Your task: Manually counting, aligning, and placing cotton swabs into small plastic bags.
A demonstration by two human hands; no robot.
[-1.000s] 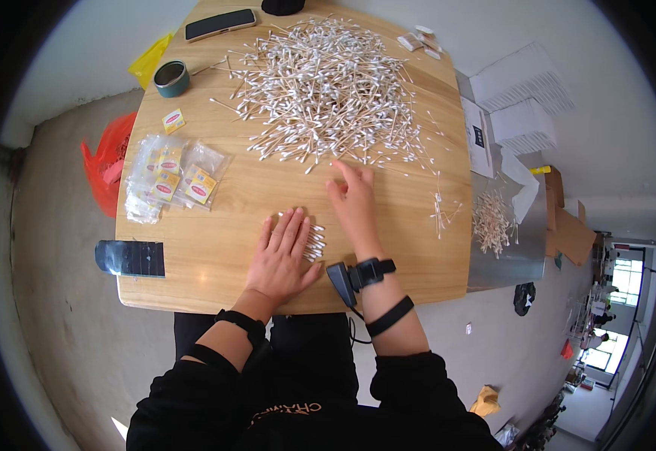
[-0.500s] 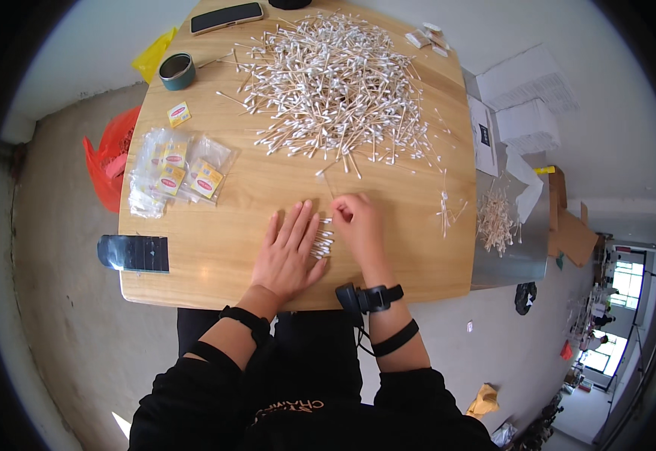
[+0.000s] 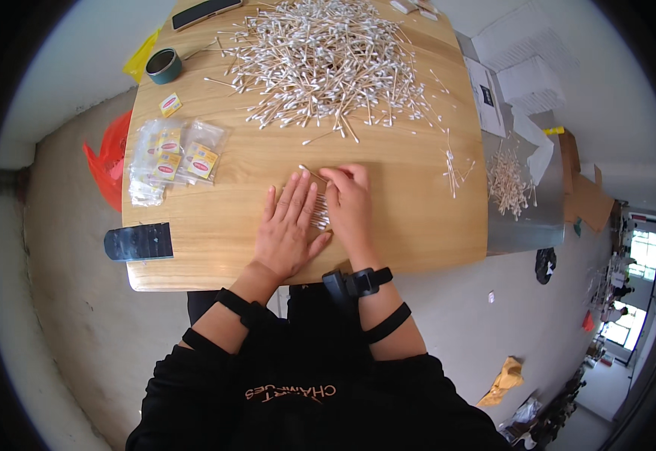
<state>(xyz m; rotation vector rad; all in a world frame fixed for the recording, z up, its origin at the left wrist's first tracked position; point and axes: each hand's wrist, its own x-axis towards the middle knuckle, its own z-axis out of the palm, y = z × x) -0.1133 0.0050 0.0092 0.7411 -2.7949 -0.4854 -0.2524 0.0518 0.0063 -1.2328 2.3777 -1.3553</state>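
Observation:
My left hand (image 3: 286, 225) lies flat near the table's front edge, fingers stretched and pressed on a row of cotton swabs (image 3: 320, 218). White tips of the row show between that hand and my right one; the rest is covered. My right hand (image 3: 350, 207) is pinched on a single cotton swab (image 3: 311, 173), which slants across just past my left fingertips. Beyond both hands spreads a large heap of cotton swabs (image 3: 320, 64), with wooden sticks and white tips.
Clear plastic bags with yellow cards (image 3: 166, 161) lie at the left, near a loose yellow card (image 3: 170, 104), a dark green cup (image 3: 164, 66) and a phone (image 3: 206, 13). Stray swabs (image 3: 452, 169) lie at the right. More swabs (image 3: 510, 180) rest on a metal surface beside the table.
My right hand has moved left toward my left fingertips, and the swab in it now slants sideways. The left hand stays on the row. The whole view has shifted slightly.

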